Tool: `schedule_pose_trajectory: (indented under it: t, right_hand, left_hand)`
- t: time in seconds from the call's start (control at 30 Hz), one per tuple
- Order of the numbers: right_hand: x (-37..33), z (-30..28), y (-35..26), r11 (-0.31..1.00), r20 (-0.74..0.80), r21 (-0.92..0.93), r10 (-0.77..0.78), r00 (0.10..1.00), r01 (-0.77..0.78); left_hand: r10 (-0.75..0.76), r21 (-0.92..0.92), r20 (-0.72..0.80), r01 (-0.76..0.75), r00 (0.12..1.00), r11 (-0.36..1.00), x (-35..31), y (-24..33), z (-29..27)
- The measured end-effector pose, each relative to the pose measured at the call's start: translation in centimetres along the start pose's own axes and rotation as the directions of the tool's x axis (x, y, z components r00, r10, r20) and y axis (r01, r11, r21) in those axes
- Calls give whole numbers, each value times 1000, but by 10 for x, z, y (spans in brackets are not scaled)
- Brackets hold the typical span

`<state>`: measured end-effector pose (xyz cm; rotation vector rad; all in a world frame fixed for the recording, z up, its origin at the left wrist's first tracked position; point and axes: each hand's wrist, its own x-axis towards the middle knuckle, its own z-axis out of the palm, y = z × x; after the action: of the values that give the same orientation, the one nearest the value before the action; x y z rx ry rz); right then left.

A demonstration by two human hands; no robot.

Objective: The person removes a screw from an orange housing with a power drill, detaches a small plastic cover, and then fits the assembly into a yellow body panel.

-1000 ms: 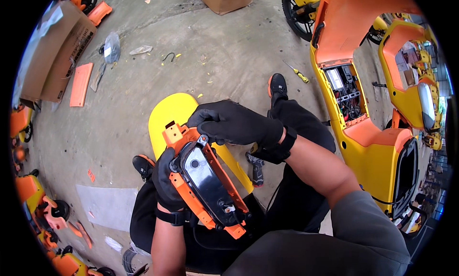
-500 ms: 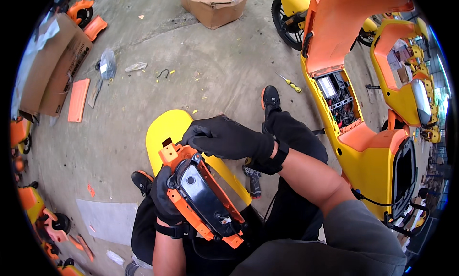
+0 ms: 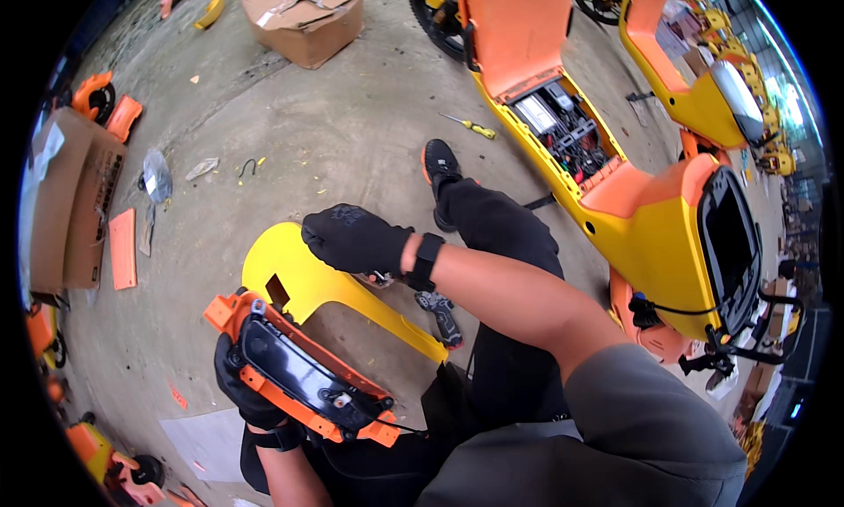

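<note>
From where I'm operating, the whole view has swung: the yellow-and-orange scooter [image 3: 646, 252] sits further left and higher than half a second ago. More of the yellow panel [image 3: 321, 283] in front of the lap now shows, because the orange frame [image 3: 303, 412], with its glossy black unit [image 3: 294, 362], has shifted left over the lap. My right hand [image 3: 353, 239] has come off the frame's upper end, leaving the load, I judge, to the left hand [image 3: 242, 390] alone. That one is wrapped firmly round the frame's outer side; the right, curled like a fist, hangs over the panel's edge, and I can't tell whether it holds anything.

Around them spreads a concrete floor [image 3: 264, 103], with a large carton [image 3: 83, 213] far left, a smaller cardboard box [image 3: 303, 28] ahead, a flat orange cover [image 3: 124, 248], a power drill [image 3: 440, 318] near the right wrist, and a yellow-handled screwdriver [image 3: 479, 129].
</note>
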<state>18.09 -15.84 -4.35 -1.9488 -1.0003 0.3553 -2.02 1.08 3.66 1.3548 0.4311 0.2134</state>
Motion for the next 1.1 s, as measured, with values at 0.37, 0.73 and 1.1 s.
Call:
schedule_pose_trajectory:
  t: [0.37,0.73,1.1]
  right_hand:
    - [-37,4,-4,999,-197,-30,22,980,-29]
    - [-41,-46,-136,875,-653,415,98,751,248]
    - [-83,-98,-219,686,-792,516,153,591,514]
  left_hand:
    - [196,205,69,-206,978,957,-43,2,-9]
    - [406,498,291,-499,866,709,-59,-4,-4]
    - [604,755,366,-606,708,253,-81,-17,-37]
